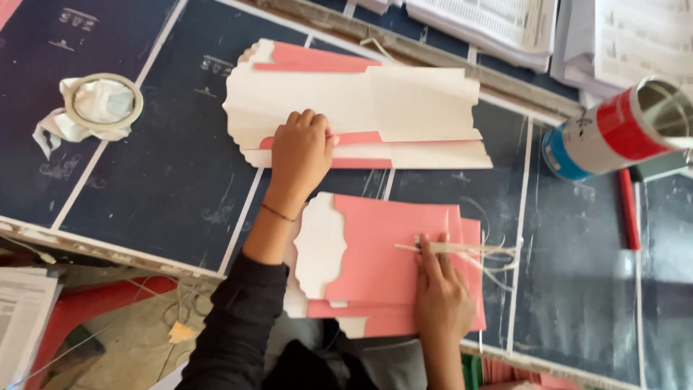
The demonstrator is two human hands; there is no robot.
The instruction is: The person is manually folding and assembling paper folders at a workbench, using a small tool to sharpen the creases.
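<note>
Your left hand [299, 155] is up at centre frame, fingers curled under, knuckles pressing down on the folded cream-and-pink card piece [361, 108] that lies flat across the upper middle of the dark blue tabletop [144, 188]. It's resting on top, not gripping anything; the fist sits right at the pink strip along the piece's lower edge.

Your right hand [440, 296] is low, centre-right, laid flat w/ fingers together and stretched fwd, pinning a thin bundle of pale strips [462, 249] onto the stack of pink envelopes [397, 267]. The strips run sideways across the stack's right part and fray out past its right edge over the table. The stack lies bottom centre, just below the cream piece, w/ a cream scalloped flap [321, 245] on its left end, near your left wrist. The two hands are well apart: one on each workpiece.

Around you: a tape roll [105, 101] on a crumpled white cloth [54, 130], upper left. A tin can [621, 130] w/ red, white and blue bands lies tilted at upper right, w/ a red stick [628, 209] just below it. Stacks of white printed paper [505, 22] sit along the top edge. Another paper pile [22, 310] shows at the bottom left corner.
</note>
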